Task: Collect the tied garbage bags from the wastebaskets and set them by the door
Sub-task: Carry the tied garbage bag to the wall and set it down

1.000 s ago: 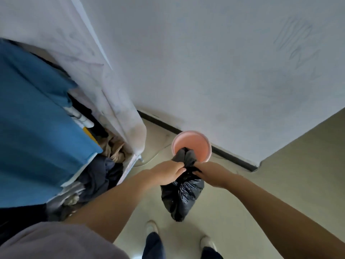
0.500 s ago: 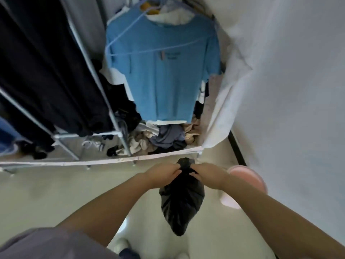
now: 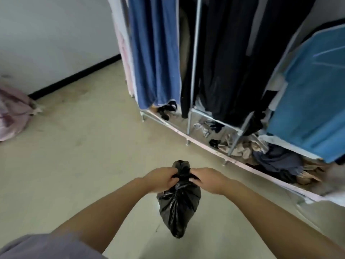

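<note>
A small black garbage bag (image 3: 179, 206) hangs in the air above the floor, in front of my body. Both hands hold it at its gathered neck. My left hand (image 3: 161, 179) grips the neck from the left. My right hand (image 3: 207, 179) grips it from the right. A twisted tuft of the bag sticks up between the two hands. No wastebasket and no door show in this view.
A metal clothes rack (image 3: 192, 53) stands to the right with hanging dark and blue garments, and loose clothes lie on its bottom shelf (image 3: 261, 152). A pink bundle (image 3: 13, 113) lies by the wall at the left. Beige floor (image 3: 78, 150) stretches ahead.
My view has swung left, away from the pink wastebasket, which has left the frame. The clothes rack now lies to the right. Both hands still hold the bag's neck as before.
</note>
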Motion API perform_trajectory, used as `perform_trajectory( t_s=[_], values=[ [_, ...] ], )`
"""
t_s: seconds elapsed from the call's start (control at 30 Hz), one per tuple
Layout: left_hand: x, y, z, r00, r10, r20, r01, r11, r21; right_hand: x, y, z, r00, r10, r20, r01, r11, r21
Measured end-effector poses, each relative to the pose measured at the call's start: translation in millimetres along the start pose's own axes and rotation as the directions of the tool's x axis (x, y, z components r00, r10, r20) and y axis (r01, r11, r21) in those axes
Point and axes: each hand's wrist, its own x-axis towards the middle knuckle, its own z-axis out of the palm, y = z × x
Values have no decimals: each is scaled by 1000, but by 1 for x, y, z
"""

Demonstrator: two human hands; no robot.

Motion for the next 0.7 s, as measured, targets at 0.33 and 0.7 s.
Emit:
perform_trajectory(
  t_s=[0.33, 0.7],
  values=[
    [-164, -205, -51, 934, -317, -165, 303, 947, -109, 176, -220, -15, 930, -341, 138, 361, 919, -157],
    [-215, -385, -113, 812, -548, -200, 524, 836, -162, 365, -354, -30, 809, -532, 248, 582, 784, -216]
  ],
)
